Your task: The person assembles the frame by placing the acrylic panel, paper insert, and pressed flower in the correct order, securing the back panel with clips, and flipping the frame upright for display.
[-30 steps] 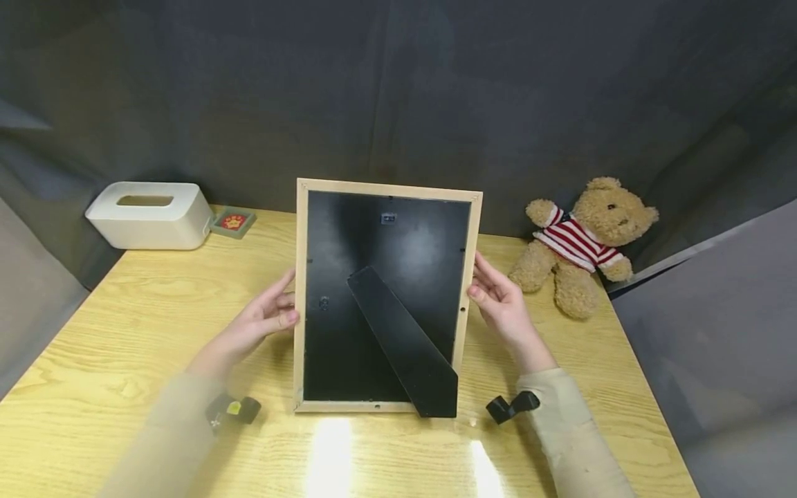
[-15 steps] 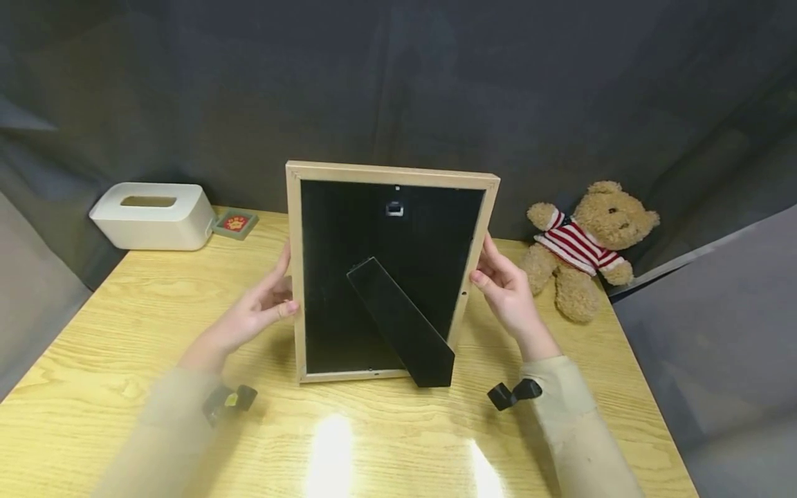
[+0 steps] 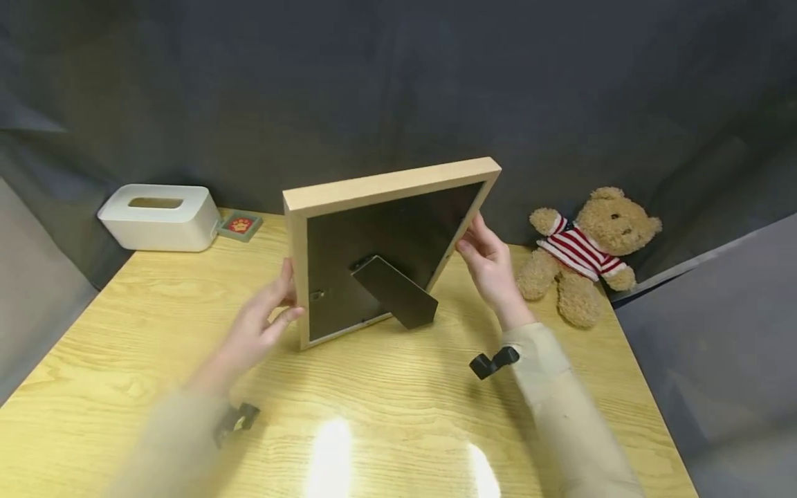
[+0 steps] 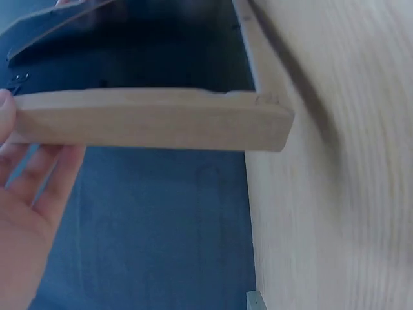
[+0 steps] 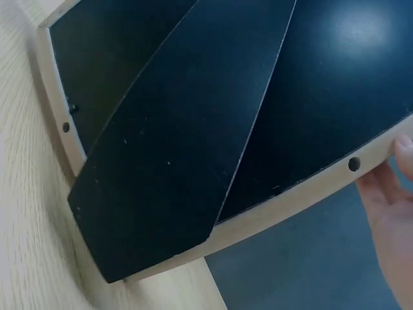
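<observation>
A picture frame with light wooden edges is held above the table, its black back and slanted stand leg facing me. It is turned at an angle, right side farther off. My left hand grips the left edge, thumb on the near side and fingers behind. On the right edge, my right hand pinches the wood between thumb and fingers. The left wrist view shows the wooden edge close up, low over the table. In the right wrist view the leg spreads across the black back. The front is hidden.
A white tissue box stands at the back left, beside a small grey-green square with a red centre. A teddy bear in a striped shirt sits at the back right. A dark curtain hangs behind the wooden table.
The picture frame has moved away from me and turned, its right side swinging back and its top tipping nearer. Both hands keep their hold; the right hand has shifted left and forward.
</observation>
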A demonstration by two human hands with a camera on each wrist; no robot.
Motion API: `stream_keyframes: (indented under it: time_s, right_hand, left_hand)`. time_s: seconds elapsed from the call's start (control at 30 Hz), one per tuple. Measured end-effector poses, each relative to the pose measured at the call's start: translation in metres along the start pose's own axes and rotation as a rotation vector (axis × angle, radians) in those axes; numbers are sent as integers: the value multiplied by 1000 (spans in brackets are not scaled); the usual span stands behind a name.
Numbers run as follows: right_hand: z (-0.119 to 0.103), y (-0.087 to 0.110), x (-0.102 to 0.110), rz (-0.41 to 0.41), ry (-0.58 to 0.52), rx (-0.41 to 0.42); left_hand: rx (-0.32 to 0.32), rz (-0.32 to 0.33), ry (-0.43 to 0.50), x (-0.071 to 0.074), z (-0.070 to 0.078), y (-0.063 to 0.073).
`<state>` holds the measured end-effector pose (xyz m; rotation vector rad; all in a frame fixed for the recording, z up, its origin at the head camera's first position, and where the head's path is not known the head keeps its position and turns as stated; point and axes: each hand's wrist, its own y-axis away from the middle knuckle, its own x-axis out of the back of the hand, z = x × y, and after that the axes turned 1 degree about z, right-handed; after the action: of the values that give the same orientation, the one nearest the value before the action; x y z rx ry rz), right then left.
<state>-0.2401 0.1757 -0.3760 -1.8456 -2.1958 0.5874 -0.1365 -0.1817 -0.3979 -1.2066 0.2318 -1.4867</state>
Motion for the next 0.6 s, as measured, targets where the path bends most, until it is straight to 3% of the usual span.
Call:
stream_keyframes:
  time_s: [0.1, 0.23, 0.5, 0.6]
  right_hand:
    - [10, -5, -5, -40, -167, 47]
    - [20, -11, -12, -79, -252, 83]
    - [30, -24, -20, -70, -201, 5]
    - [32, -31, -22, -90, -131, -39]
  left_hand:
    - [-71, 49, -79, -3, 1, 2]
    - [-141, 74, -165, -6, 3, 4]
    - [-205, 132, -299, -12, 4, 10]
    - [-212, 156, -329, -13, 4, 11]
